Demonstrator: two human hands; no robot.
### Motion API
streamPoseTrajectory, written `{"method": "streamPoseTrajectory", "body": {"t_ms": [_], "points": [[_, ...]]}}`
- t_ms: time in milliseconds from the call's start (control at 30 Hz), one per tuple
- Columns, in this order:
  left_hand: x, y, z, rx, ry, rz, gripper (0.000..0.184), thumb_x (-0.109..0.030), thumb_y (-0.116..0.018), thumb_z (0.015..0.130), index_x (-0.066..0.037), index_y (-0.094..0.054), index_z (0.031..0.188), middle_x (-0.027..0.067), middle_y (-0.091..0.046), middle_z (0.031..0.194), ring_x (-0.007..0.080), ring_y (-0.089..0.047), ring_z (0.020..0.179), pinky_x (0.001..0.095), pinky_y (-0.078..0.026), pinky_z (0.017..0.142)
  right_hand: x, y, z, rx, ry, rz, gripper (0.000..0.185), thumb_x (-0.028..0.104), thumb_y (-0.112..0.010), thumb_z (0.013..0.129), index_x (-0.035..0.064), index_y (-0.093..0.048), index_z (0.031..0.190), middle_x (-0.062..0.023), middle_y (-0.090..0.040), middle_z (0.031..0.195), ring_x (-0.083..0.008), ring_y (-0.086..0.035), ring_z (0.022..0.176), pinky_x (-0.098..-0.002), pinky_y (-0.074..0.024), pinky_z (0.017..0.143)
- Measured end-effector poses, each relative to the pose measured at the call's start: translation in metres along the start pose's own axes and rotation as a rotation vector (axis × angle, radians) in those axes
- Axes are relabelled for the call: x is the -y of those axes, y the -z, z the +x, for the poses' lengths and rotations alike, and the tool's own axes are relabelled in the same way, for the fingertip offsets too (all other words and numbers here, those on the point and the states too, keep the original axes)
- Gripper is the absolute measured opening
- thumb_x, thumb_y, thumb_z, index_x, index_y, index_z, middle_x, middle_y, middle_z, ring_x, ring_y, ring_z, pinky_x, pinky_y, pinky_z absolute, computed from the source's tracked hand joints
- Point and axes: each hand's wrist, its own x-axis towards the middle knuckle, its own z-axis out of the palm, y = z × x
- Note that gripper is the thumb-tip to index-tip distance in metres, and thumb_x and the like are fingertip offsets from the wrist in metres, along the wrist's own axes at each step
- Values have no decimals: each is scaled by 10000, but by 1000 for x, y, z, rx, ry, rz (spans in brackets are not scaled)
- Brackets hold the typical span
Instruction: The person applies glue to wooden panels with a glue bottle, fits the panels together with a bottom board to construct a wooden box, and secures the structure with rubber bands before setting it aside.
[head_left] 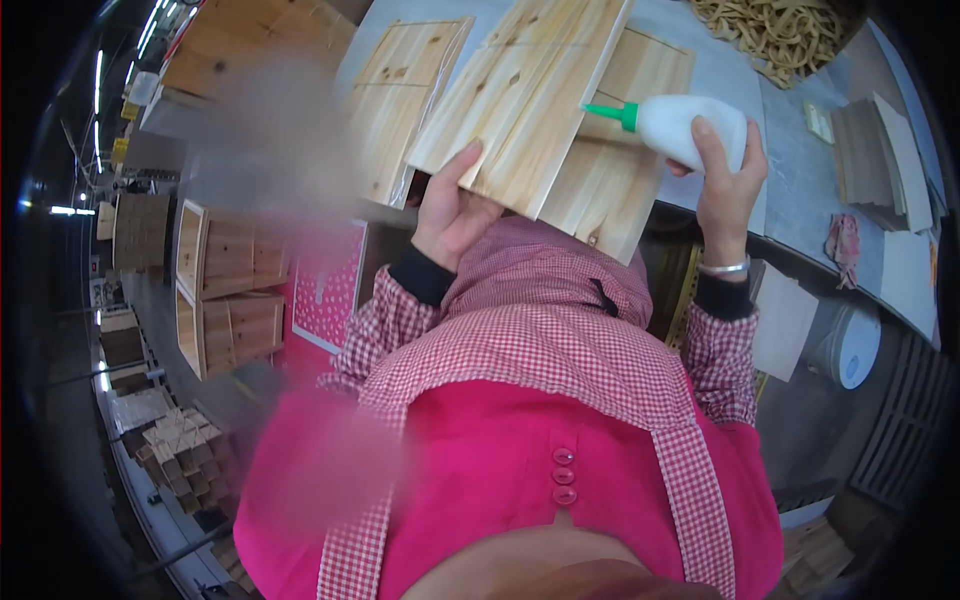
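My left hand (pixel 455 212) grips the near corner of a pale wooden board (pixel 520 95), thumb on its top face and fingers beneath. The board is held tilted above the worktable. In my right hand (pixel 728 180) is a white glue bottle (pixel 690 128) with a green nozzle (pixel 608 113). The nozzle tip points left, at the right-hand edge of the board; whether it touches cannot be made out. Under and to the right of the held board lies another wooden board (pixel 610 185), jutting over the table's near edge. A further board (pixel 405 100) lies to the left.
On the blue-grey worktable (pixel 790 180) sit a heap of tan bands (pixel 780 35), a stack of grey sheets (pixel 870 160) and a pink cloth (pixel 843 250). A white bucket (pixel 848 345) stands below at right. Wooden boxes (pixel 235 290) are stacked at left.
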Motion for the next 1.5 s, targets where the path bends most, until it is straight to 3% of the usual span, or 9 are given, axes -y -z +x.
{"method": "streamPoseTrajectory", "body": {"t_ms": [200, 400, 567, 867, 1067, 1267, 1333, 1367, 1500], "points": [[-9, -10, 21, 33, -25, -1, 481, -142, -615, 920, -16, -417, 1339, 151, -518, 1332, 315, -505, 1236, 489, -399, 1072, 5, -5, -32, 160, 75, -119, 342, 142, -689, 879, -32, -506, 1110, -87, -613, 936, -134, -631, 763, -260, -550, 542], [-11, -15, 29, 44, 2, -45, 479, -125, -628, 909, -6, -425, 1326, 152, -530, 1317, 311, -516, 1226, 487, -409, 1067, 5, -21, -8, 7, 177, -49, 346, 140, -697, 874, -25, -506, 1111, -89, -614, 945, -145, -638, 750, -266, -554, 521], [-15, -21, 31, 54, -32, -46, 469, -123, -637, 902, -2, -440, 1310, 156, -535, 1309, 316, -517, 1222, 487, -407, 1069, 18, -20, -28, 102, 325, -295, 365, 137, -705, 861, -24, -509, 1124, -78, -602, 955, -143, -597, 841, -265, -505, 717], [-26, -17, 38, 80, -129, -32, 476, -131, -613, 914, -17, -433, 1339, 151, -528, 1337, 311, -498, 1246, 503, -349, 1101, 23, -19, -37, 163, 244, -244, 374, 139, -688, 835, -8, -501, 1123, -64, -554, 958, -140, -530, 883, -275, -450, 789], [-50, -11, -10, 58, -312, -17, 518, -132, -574, 928, -4, -382, 1392, 177, -505, 1366, 327, -480, 1269, 487, -357, 1101, 8, -20, -35, -110, 143, 54, 397, 199, -639, 858, 6, -478, 1165, -79, -529, 1012, -176, -526, 936, -307, -443, 840], [-146, -45, -65, 205, -605, 88, 531, -207, -568, 928, -7, -408, 1394, 183, -514, 1366, 325, -533, 1224, 461, -433, 1047, 17, -21, -12, -214, 136, 234, 437, 250, -622, 879, 18, -424, 1192, -112, -520, 993, -223, -598, 813, -320, -558, 545], [-197, -99, -65, 340, -670, 216, 513, -203, -559, 934, -1, -413, 1382, 175, -529, 1350, 304, -567, 1185, 433, -465, 1020, 16, -22, -2, -190, 153, 248, 443, 268, -620, 888, 19, -418, 1193, -118, -520, 985, -233, -601, 807, -327, -552, 551], [-220, -126, -52, 185, -953, 278, 496, -198, -557, 936, 5, -419, 1367, 171, -544, 1329, 288, -585, 1159, 408, -493, 989, 14, -23, 2, -206, 155, 232, 437, 279, -607, 897, 18, -422, 1195, -117, -542, 981, -229, -606, 806, -325, -534, 539], [-337, -255, 5, 337, -1024, 524, 429, -143, -664, 872, -16, -506, 1250, 107, -625, 1106, 233, -633, 986, 351, -551, 812, -5, -23, 18, -261, 165, 200, 419, 276, -593, 915, 3, -445, 1197, -121, -568, 1004, -213, -605, 840, -332, -527, 603]]}}
